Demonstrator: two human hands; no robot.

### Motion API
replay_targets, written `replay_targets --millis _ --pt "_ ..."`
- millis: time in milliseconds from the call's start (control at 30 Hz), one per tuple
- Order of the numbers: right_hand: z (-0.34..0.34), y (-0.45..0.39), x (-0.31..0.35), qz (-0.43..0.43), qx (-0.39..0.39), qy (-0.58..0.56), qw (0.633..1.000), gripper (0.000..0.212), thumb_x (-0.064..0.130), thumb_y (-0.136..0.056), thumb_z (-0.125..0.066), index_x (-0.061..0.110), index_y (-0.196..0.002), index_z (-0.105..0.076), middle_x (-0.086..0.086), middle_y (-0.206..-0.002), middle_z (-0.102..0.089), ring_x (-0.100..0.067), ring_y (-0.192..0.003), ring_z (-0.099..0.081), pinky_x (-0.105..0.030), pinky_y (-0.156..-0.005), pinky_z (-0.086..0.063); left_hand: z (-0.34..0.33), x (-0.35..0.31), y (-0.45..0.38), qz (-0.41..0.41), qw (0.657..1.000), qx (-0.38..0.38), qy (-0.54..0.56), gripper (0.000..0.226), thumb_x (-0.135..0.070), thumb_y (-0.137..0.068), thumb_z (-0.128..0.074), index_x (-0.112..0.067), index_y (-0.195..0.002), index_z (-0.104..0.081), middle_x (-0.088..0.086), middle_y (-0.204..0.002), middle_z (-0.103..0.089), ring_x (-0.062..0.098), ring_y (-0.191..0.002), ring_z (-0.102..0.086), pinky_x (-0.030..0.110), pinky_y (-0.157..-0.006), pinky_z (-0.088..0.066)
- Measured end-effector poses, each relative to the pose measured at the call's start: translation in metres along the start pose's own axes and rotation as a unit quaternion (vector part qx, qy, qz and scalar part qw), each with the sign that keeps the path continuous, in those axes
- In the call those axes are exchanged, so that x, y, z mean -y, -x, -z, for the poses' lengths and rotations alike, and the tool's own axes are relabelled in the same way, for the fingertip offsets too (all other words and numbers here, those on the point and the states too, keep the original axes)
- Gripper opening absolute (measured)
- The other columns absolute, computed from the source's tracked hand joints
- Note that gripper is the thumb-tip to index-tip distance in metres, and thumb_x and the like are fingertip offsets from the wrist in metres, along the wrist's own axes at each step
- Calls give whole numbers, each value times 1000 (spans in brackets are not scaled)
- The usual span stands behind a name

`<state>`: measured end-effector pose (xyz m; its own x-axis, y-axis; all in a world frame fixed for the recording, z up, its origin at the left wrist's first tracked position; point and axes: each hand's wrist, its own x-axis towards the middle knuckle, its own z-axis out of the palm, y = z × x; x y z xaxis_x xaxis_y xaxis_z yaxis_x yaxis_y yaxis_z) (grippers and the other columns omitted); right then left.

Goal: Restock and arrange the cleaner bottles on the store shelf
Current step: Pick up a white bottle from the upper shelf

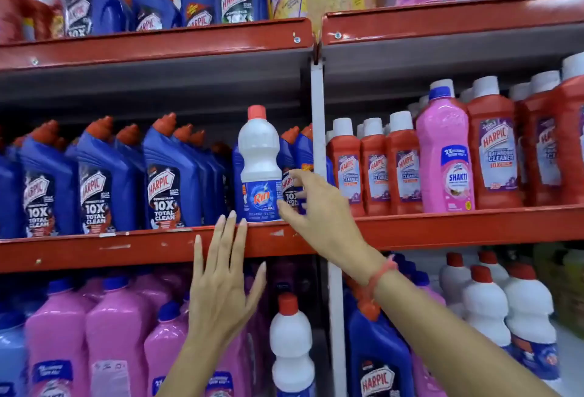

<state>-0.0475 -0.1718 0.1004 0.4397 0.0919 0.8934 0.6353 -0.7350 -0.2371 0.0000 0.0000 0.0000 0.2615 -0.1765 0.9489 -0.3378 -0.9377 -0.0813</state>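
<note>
While the white plastic Rin bottle with a red cap and blue label stands upright at the front lip of the red metal middle shelf, both bare hands are raised toward it. The right hand, with a pink thread band at its wrist, reaches in from the right; its fingers are loosely spread, the thumb by the bottle's lower right edge near the label, and whether it touches the bottle cannot be told. The left hand is lower and just left of the bottle, palm away, fingers straight and spread, its fingertips reaching up over the shelf's front edge without gripping anything. The Rin bottle sits among blue angled-neck Harpic bottles with red caps, which fill the shelf to its left and stand behind it. Right of the white upright post, the same shelf level holds red Harpic bathroom cleaner bottles with white caps and one pink Shakti bottle with a blue cap. On the lower shelf stand pink bottles at left and another white red-capped bottle near the middle.
</note>
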Motion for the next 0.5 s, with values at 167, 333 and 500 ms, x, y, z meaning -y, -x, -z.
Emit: replay_targets --millis 167,333,500 --pt "-30 -35 23 -84 24 19 996 87 47 -86 -66 8 -150 -22 -14 -140 -50 -33 -120 -57 -39 -90 -48 -3 12 4 -29 999 -13 14 70 -48 -93 -39 -11 -152 -27 7 -160 -28 22 -149 -22 59 -117 -22" --pt "-48 -51 20 -159 3 14 987 77 56 -77 -71 3 -124 -41 -14 -109 -66 -32 -99 -66 -31 -66 -40 -3 19 3 -43 999 -6 1 73 -51 -92 -42 -10 -151 -29 8 -159 -29 22 -148 -24 59 -116 -25" --pt "-45 -48 16 -125 -55 -12 991 68 51 -76 -75 11 -122 -45 -3 -100 -66 -19 -80 -62 -13 -48 -30 -1 19 3 -40 999 3 11 73 -53 -93 -40 -10 -151 -29 7 -160 -28 21 -149 -23 58 -115 -26"
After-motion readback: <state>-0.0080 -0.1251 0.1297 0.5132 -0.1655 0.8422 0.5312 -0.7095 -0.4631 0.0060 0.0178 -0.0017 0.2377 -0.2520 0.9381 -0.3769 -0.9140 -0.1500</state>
